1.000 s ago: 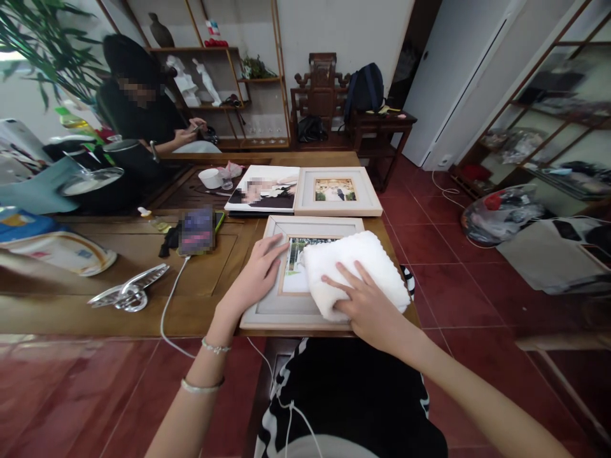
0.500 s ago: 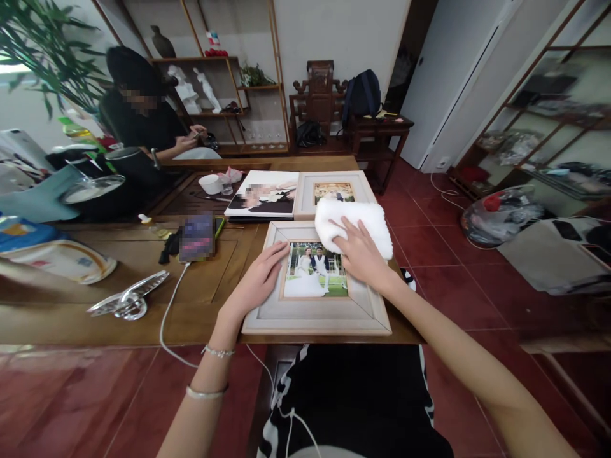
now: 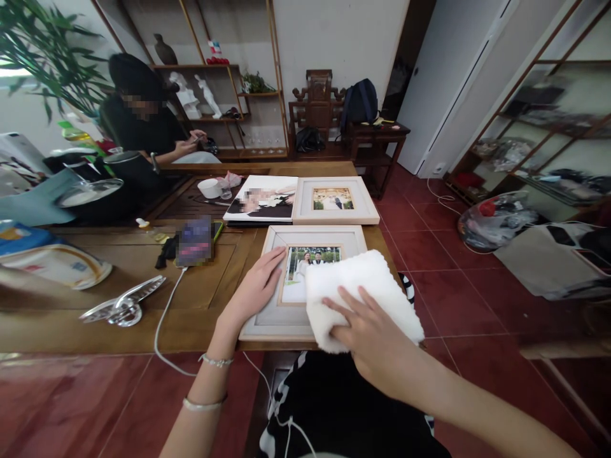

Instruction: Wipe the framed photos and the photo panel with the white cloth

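Observation:
A pale picture frame [image 3: 274, 327] with a photo of two people lies flat at the table's front edge. My left hand [image 3: 258, 283] rests on its left side, fingers stretched out over the border. Under my right hand [image 3: 370, 327] is a folded white cloth [image 3: 382, 280], pressed on the frame's lower right part. The cloth hides that corner and part of the photo. Just behind lie a second picture frame [image 3: 370, 197] and, to its left, a white photo album [image 3: 243, 184] with a picture on its cover.
A silver hair clip [image 3: 125, 308], a phone [image 3: 193, 242] on a white cable and a blue-and-white bottle [image 3: 52, 257] lie on the wooden table [image 3: 233, 267] to the left. A white cup [image 3: 210, 187] stands farther back. Another person [image 3: 143, 121] sits across the table.
My right hand has drawn the white cloth from the frame's upper right toward me, down to its lower right. The second frame's photo is uncovered now. My left hand stays in place.

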The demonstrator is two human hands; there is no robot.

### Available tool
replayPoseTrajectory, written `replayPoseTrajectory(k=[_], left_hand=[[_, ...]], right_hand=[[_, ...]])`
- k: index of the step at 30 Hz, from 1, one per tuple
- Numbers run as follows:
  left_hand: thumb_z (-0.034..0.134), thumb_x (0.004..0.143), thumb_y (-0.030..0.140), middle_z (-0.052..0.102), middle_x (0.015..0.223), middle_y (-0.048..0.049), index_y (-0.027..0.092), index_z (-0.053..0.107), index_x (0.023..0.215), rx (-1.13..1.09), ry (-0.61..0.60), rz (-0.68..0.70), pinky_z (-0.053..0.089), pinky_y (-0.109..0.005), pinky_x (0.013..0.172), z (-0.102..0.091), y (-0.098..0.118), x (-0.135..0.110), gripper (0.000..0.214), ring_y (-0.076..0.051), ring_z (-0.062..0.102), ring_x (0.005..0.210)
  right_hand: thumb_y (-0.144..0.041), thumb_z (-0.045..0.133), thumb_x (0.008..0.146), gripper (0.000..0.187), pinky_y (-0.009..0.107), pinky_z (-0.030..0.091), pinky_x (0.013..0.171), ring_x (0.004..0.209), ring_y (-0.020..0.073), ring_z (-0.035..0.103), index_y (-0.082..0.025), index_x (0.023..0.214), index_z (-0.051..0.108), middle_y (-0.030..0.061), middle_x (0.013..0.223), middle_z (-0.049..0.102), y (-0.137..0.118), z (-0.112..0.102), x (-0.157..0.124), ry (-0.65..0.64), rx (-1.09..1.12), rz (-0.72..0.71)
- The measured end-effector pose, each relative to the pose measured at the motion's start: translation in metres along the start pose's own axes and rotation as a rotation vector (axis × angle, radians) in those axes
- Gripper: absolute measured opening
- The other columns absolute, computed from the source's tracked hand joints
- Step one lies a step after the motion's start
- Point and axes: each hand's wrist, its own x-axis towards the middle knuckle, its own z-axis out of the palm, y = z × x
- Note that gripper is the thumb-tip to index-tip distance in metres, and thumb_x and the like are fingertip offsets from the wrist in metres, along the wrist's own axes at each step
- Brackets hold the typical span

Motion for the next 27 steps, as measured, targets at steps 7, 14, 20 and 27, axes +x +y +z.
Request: replayPoseTrajectory(k=[7,14,20,27], left_hand=[[0.034,0.098,0.032,0.044,0.147,-0.0103,0.016,0.046,0.14,0.048,-0.017,0.031,0.029,-0.043,0.116,-0.001,-0.001,-0.001,0.046,-0.022,0.038,0.137],[0.033,0.098,0.028,0.044,0.147,-0.0099,0.016,0.046,0.139,0.031,-0.014,0.033,0.029,-0.042,0.116,0.0,-0.002,-0.001,0.045,-0.021,0.037,0.138],[0.033,0.098,0.026,0.045,0.146,-0.0111,0.014,0.048,0.138,0.016,-0.003,0.018,0.028,-0.041,0.116,0.0,-0.003,-0.002,0.044,-0.021,0.037,0.137],[0.034,0.097,0.026,0.046,0.145,-0.0105,0.015,0.049,0.137,-0.001,0.008,0.014,0.029,-0.042,0.116,0.001,0.0,-0.002,0.044,-0.021,0.039,0.137]], right_hand=[[-0.001,0.043,0.072,0.047,0.057,0.017,0.115,0.142,0.0327,0.022,-0.017,0.111,0.065,0.0085,0.15,0.039,0.018,0.006,0.02,0.139,-0.011,0.089],[0.0,0.044,0.074,0.052,0.062,0.018,0.112,0.142,0.038,0.021,-0.012,0.123,0.059,0.0135,0.151,0.036,0.077,-0.002,0.088,0.278,-0.182,0.196],[0.001,0.046,0.073,0.052,0.068,0.016,0.109,0.14,0.0437,0.021,-0.015,0.121,0.06,0.0139,0.15,0.038,0.055,0.002,0.079,0.09,-0.202,0.138],[0.002,0.045,0.068,0.052,0.063,0.026,0.109,0.14,0.0398,0.024,-0.018,0.114,0.062,0.0137,0.15,0.038,-0.003,-0.014,-0.003,-0.097,-0.022,-0.027]])
